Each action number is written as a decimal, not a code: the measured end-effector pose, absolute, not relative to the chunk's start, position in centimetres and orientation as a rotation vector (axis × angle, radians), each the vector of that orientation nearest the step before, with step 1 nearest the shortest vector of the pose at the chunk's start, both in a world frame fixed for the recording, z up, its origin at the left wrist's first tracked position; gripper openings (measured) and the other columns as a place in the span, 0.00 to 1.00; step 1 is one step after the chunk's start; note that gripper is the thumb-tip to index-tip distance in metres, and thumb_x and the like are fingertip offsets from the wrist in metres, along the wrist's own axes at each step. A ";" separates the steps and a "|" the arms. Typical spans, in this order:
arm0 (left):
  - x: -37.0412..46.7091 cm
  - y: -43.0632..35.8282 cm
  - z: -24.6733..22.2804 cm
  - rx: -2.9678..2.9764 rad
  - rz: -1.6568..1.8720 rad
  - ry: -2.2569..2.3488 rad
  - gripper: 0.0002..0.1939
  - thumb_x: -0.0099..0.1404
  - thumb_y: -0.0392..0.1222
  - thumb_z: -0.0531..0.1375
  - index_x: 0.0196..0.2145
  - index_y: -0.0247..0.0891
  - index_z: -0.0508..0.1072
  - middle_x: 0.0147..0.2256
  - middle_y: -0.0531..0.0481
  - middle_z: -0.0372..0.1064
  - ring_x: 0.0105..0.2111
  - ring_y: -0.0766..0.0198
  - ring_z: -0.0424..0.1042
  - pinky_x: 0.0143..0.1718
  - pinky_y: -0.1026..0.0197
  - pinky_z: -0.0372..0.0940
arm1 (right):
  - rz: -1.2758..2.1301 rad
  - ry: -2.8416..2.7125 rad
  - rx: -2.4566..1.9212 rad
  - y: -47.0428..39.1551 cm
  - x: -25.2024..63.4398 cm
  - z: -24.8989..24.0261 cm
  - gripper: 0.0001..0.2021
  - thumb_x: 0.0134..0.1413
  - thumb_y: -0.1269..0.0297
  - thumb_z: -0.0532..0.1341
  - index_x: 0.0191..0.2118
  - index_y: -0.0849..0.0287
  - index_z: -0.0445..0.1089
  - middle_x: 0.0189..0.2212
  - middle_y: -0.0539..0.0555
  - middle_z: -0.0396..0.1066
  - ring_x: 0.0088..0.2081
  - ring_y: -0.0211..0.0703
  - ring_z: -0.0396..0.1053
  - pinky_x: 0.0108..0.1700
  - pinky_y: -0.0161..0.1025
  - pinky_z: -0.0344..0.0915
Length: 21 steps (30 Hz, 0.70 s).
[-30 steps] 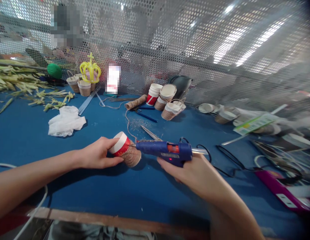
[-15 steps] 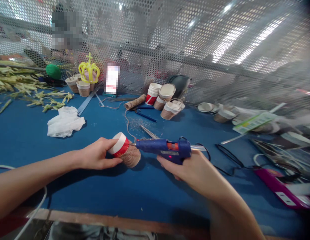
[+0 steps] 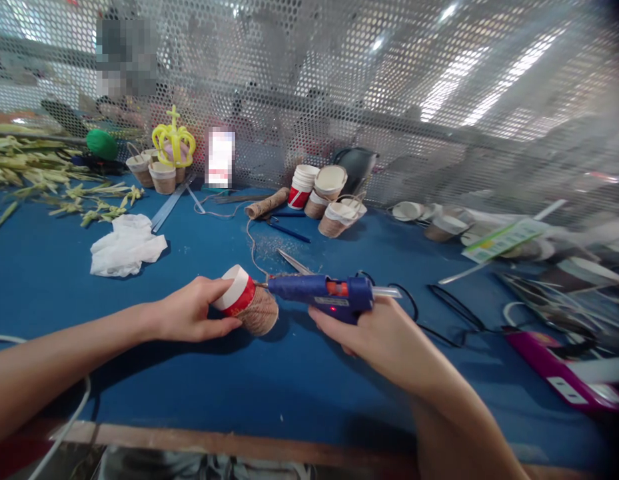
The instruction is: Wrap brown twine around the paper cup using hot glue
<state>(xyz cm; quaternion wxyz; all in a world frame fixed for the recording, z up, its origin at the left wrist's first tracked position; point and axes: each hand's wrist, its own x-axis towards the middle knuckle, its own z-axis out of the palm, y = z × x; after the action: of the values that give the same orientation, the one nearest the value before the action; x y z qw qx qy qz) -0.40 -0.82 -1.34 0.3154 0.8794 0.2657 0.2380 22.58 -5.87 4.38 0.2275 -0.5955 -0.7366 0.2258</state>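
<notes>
My left hand (image 3: 196, 310) grips a paper cup (image 3: 259, 310) by its white rim end, tilted low over the blue table. Brown twine wraps the cup's lower part, and a red printed band shows between twine and rim. In my right hand (image 3: 374, 340) is a blue glue gun (image 3: 322, 295), its red light lit and a clear glue stick jutting from the back. The gun's nozzle points left, at or very near the edge of the twine; I cannot tell whether it touches. Behind the gun lie scissors (image 3: 293, 262), partly hidden by it. A strand of twine runs back to a twine roll (image 3: 267, 203).
Twine-wrapped cups (image 3: 336, 219) and stacked red-and-white cups (image 3: 302, 185) stand at the back. Left are a crumpled white cloth (image 3: 126, 247), dry husk pieces (image 3: 96, 203) and a yellow crown (image 3: 174, 143). On the right are black cables and a purple power strip (image 3: 559, 373).
Both hands, the cup and the glue gun keep nearly the same pose. The whole view has shifted slightly, and the glue gun sits a little further left in it.
</notes>
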 end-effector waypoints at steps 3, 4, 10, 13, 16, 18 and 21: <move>-0.4 -0.8 -1.3 2.318 0.623 0.697 0.11 0.56 0.40 0.56 0.37 0.30 0.67 0.27 0.47 0.71 0.24 0.68 0.67 0.26 0.67 0.61 | 0.620 -2.021 -1.660 -6.1 22.6 4.3 0.10 0.45 0.64 0.57 0.17 0.57 0.59 0.09 0.42 0.56 0.13 0.31 0.54 0.15 0.30 0.55; -0.4 -0.8 -1.4 2.320 0.623 0.703 0.11 0.56 0.40 0.56 0.37 0.30 0.67 0.28 0.47 0.72 0.24 0.67 0.67 0.25 0.67 0.61 | 0.617 -2.016 -1.673 -6.2 22.7 4.2 0.10 0.44 0.63 0.58 0.17 0.57 0.59 0.08 0.42 0.55 0.12 0.31 0.54 0.14 0.29 0.54; -0.4 -0.8 -1.5 2.296 0.629 0.695 0.13 0.56 0.40 0.56 0.39 0.30 0.67 0.27 0.48 0.72 0.24 0.68 0.67 0.25 0.68 0.61 | 0.633 -2.053 -1.586 -6.0 22.5 4.6 0.11 0.46 0.67 0.55 0.17 0.57 0.58 0.10 0.43 0.55 0.14 0.31 0.54 0.17 0.30 0.55; -0.4 -0.8 -1.5 2.300 0.632 0.717 0.13 0.56 0.40 0.56 0.38 0.30 0.67 0.27 0.48 0.72 0.24 0.68 0.67 0.25 0.68 0.60 | 0.666 -2.044 -1.590 -5.9 22.3 4.7 0.11 0.45 0.67 0.54 0.16 0.57 0.57 0.11 0.44 0.54 0.14 0.31 0.52 0.17 0.30 0.54; -0.4 -0.8 -1.5 2.294 0.634 0.726 0.14 0.56 0.40 0.56 0.39 0.30 0.67 0.27 0.49 0.71 0.23 0.69 0.67 0.24 0.69 0.59 | 0.689 -2.016 -1.624 -6.1 22.2 4.7 0.09 0.43 0.67 0.55 0.17 0.57 0.56 0.12 0.44 0.53 0.15 0.31 0.51 0.16 0.30 0.54; -0.4 -0.9 -1.5 2.286 0.629 0.729 0.15 0.56 0.40 0.56 0.41 0.30 0.66 0.27 0.49 0.71 0.23 0.69 0.67 0.24 0.69 0.59 | 0.676 -2.022 -1.613 -6.2 22.0 4.8 0.09 0.43 0.67 0.54 0.17 0.57 0.57 0.12 0.44 0.54 0.15 0.31 0.51 0.18 0.30 0.56; -0.4 -0.9 -1.5 2.285 0.610 0.749 0.16 0.56 0.40 0.56 0.42 0.31 0.66 0.27 0.49 0.71 0.23 0.69 0.66 0.24 0.68 0.60 | 0.681 -2.045 -1.598 -6.3 21.9 5.0 0.09 0.42 0.68 0.54 0.15 0.57 0.57 0.12 0.45 0.55 0.16 0.32 0.53 0.20 0.30 0.58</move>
<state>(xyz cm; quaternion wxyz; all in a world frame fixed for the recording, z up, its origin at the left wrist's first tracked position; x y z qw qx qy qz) -0.38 -0.86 -1.50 0.3247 0.8712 0.2856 0.2325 21.85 -6.31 5.03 0.2268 -0.5800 -0.7423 0.2473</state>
